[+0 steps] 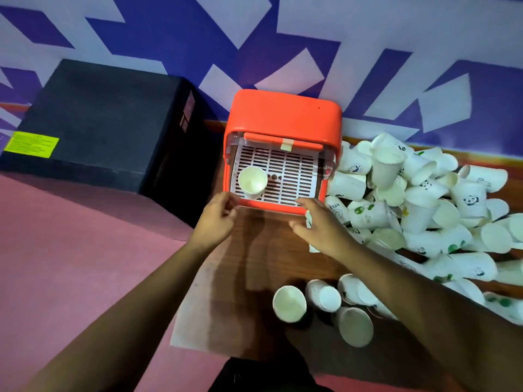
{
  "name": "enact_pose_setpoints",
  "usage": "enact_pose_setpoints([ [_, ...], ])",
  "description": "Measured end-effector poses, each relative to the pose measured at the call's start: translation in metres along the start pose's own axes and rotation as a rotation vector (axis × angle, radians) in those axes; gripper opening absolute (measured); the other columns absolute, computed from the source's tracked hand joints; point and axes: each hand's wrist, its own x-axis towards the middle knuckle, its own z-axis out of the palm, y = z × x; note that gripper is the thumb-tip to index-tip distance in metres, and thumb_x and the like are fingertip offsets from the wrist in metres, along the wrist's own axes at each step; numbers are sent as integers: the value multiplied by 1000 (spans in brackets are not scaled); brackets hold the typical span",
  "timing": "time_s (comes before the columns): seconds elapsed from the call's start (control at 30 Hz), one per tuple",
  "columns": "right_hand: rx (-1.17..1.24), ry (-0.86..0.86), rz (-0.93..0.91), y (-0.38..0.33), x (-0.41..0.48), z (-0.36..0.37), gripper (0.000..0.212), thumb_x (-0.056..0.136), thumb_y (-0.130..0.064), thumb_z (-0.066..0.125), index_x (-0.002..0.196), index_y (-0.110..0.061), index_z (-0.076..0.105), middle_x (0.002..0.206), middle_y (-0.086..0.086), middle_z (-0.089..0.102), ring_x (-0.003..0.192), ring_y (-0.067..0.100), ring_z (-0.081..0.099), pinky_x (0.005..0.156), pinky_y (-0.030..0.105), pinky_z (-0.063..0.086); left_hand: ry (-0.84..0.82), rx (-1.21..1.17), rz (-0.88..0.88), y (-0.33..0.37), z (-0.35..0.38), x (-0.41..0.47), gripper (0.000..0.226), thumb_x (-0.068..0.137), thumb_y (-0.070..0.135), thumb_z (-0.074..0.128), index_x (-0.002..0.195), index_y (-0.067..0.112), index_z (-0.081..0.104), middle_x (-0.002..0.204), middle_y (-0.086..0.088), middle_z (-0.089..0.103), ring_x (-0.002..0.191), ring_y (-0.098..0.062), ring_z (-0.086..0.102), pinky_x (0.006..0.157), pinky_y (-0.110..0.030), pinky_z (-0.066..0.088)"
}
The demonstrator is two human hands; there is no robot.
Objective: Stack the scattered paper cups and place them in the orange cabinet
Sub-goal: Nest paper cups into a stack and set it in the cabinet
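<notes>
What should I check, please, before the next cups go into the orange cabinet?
1. Cabinet front open: ok, the orange cabinet shows its white slatted shelf uncovered.
2. Room on the shelf: ok, only one cup stands at its left, mouth up.
3. Left hand free: ok, it rests at the cabinet's front left corner and grips no cup.
4. Right hand holding a stack: cannot tell, a cup shows beneath it, but the grip is hidden.
5. Loose cups stacked: not ok, the pile on the right lies scattered.
6. Near cups by the arms: not ok, they lie separate.
</notes>
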Motion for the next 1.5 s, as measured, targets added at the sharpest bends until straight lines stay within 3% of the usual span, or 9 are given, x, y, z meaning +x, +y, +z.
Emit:
enact_pose_setpoints([
  [0.23,-141,-69,-110,46,-97,-19,48,89,-29,66,132,-14,52,134,-1,49,126,16,46,105,27,37,-431,-43,54,23,50,-95,35,92,24,72,123,25,56,125,1,58,111,-17,58,86,-7,42],
  [0.4,-201,-180,-116,63,-135,-8,56,86,-34,66,137,-19,48,138,-6,44,131,12,42,105,20,32,-582,113,109,8,95,-139,93,69,56,79,148,29,38,138,5,45,130,-13,46,111,-29,39],
  [0.53,-449,-291,-61,68,-143,18,70,84,-43,64,143,-15,39,141,6,41,132,27,40,105,36,37,-483,195,159,-13,124,-159,93,70,54,74,150,26,36,141,-2,42,131,-22,47,110,-38,42],
  [0.77,-582,-328,-28,72,-134,45,56,88,-29,62,138,-14,42,135,10,46,127,30,45,99,38,41,-258,104,128,-8,139,-165,67,74,40,78,134,28,50,127,8,55,115,-15,58,96,-39,50],
  [0.9,-317,-203,20,58,-133,22,60,84,-38,65,137,-18,46,136,5,52,124,25,51,96,37,46,-114,-95,9,8,119,-163,61,72,42,84,123,39,51,119,13,59,108,4,58,87,-21,50],
  [1.03,238,-56,212,47,-129,-17,43,71,-50,72,103,-23,62,102,-2,70,97,18,65,87,38,54,72,-199,-33,27,82,-153,68,72,32,90,128,27,52,125,8,57,115,-2,55,86,-7,43],
  [1.2,1011,129,316,19,-112,-34,24,86,-7,69,104,-19,60,115,23,65,89,22,64,83,40,54,55,-496,-11,75,51,-134,66,67,49,84,121,23,56,116,8,65,109,-8,62,86,-22,53],
  [1.37,945,-56,130,-10,-94,-32,76,84,0,69,142,-40,39,118,8,68,104,18,67,84,28,55,-32,-743,46,102,34,-119,58,74,34,79,121,7,56,114,-2,68,106,-12,64,82,-25,54],
  [1.5,856,-119,69,-29,-73,-39,69,90,-12,67,140,-50,39,117,1,70,108,12,67,94,28,53,-40,-782,27,94,17,-107,58,75,34,78,121,6,55,117,-4,66,109,-16,62,85,-28,53],
])
